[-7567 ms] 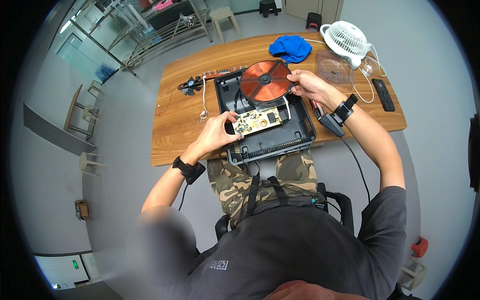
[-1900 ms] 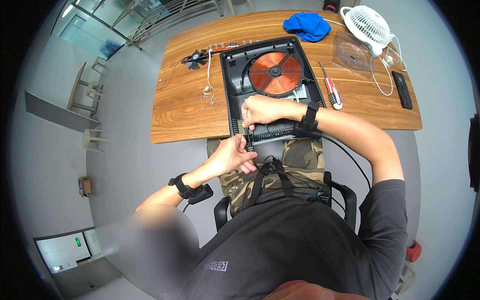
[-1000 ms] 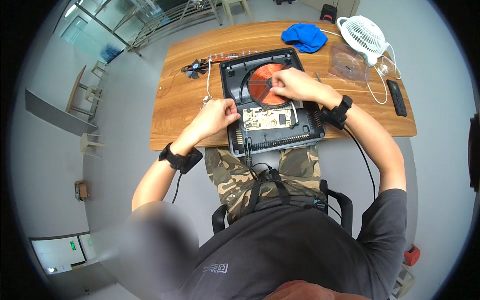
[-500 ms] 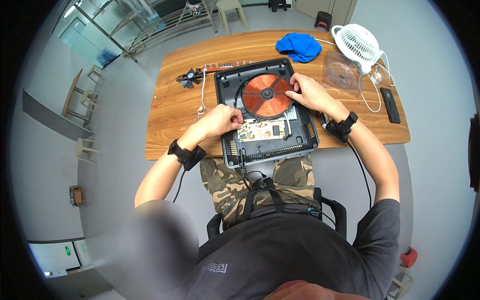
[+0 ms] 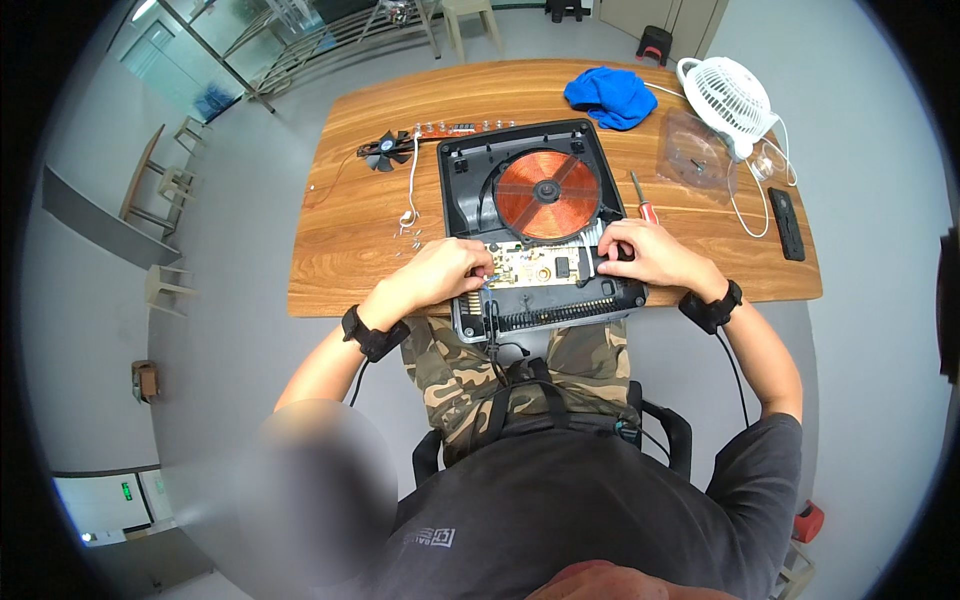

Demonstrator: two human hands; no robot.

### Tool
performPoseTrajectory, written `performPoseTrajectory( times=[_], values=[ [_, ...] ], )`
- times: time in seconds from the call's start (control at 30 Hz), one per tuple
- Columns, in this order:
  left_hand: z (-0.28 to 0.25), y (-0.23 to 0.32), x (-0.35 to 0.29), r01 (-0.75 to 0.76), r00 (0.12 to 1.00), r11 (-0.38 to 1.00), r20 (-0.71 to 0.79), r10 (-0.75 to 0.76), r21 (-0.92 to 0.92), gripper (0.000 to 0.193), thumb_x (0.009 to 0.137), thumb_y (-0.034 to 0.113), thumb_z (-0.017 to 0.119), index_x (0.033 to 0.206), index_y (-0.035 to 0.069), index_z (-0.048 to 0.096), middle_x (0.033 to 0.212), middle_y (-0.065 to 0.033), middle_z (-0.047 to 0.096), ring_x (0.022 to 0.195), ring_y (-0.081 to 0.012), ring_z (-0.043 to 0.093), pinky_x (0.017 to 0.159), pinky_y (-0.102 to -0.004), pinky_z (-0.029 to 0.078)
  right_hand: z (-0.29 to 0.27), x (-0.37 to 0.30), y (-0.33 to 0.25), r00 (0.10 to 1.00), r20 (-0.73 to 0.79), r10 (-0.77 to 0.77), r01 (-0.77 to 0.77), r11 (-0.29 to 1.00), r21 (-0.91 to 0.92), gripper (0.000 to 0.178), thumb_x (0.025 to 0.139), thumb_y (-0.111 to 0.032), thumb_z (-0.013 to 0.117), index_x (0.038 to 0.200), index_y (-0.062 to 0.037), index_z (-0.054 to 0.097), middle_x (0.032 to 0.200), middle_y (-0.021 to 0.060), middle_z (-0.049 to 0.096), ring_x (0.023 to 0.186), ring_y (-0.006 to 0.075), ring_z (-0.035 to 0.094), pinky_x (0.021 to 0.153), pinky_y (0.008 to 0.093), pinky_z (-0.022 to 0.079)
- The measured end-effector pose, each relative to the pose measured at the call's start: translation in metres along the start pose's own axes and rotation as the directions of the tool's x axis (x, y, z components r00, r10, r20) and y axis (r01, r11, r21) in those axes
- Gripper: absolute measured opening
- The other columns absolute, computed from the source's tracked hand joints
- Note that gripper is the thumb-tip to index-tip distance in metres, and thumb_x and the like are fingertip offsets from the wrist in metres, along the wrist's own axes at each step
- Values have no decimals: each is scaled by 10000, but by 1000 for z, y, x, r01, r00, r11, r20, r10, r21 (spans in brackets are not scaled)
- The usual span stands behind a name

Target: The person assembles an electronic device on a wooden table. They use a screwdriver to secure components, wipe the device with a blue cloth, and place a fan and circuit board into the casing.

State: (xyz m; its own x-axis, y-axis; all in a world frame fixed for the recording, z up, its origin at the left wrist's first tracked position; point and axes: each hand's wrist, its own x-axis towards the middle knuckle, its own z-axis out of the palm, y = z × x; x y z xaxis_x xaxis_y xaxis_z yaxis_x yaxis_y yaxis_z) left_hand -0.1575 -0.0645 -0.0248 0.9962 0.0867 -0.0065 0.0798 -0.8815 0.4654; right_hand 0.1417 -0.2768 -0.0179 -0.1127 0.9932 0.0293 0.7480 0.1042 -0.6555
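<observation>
An opened black induction cooker housing (image 5: 468,205) lies near the table's front edge. Inside it sit a round copper coil (image 5: 530,208) and, nearer to me, a pale circuit board (image 5: 520,268) with small parts and wires. My left hand (image 5: 445,272) pinches the board's left edge. At its right end, beside white wires, the curled fingers of my right hand (image 5: 645,255) grip the edge; the fingertips are partly hidden. A screwdriver with a red and white handle (image 5: 648,212) lies just beyond my right hand.
Left of the housing are a small black fan (image 5: 384,151), a strip board with knobs (image 5: 465,129), a white cable (image 5: 413,180) and loose screws (image 5: 408,238). Rightward lie a blue cloth (image 5: 611,98), a white fan (image 5: 728,100), a clear tray (image 5: 690,150) and a black strip (image 5: 787,224).
My right hand has come from the coil's right side down to the board's right end, uncovering the screwdriver. My left hand has shifted slightly down along the board's left edge.
</observation>
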Motion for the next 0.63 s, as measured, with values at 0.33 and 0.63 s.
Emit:
performPoseTrajectory(
  times=[0.33, 0.63],
  values=[
    [4, 2, -7, -76, 996, 995, -37, 78, 61, 220, 766, 114, 787, 946, 67, 670, 895, -62, 663, 887, -275, 653, 810, -389, 498, 34, -14, -14, 976, -208, -63, 16, 976, -219, 329, 724, -273, 883, 916, -137, 652, 834, -19, 603, 863, 194, 569, 904, 380, 307],
    [18, -4, -12, -86, 986, 995, -140, 92, 46, 145, 829, 137, 750, 945, 70, 694, 897, -63, 669, 878, -268, 647, 803, -362, 459, 45, -17, -6, 953, -297, -56, 1, 983, -183, 379, 732, -203, 874, 1019, -118, 642, 866, -5, 613, 913, 201, 576, 968, 397, 302]
  ],
)
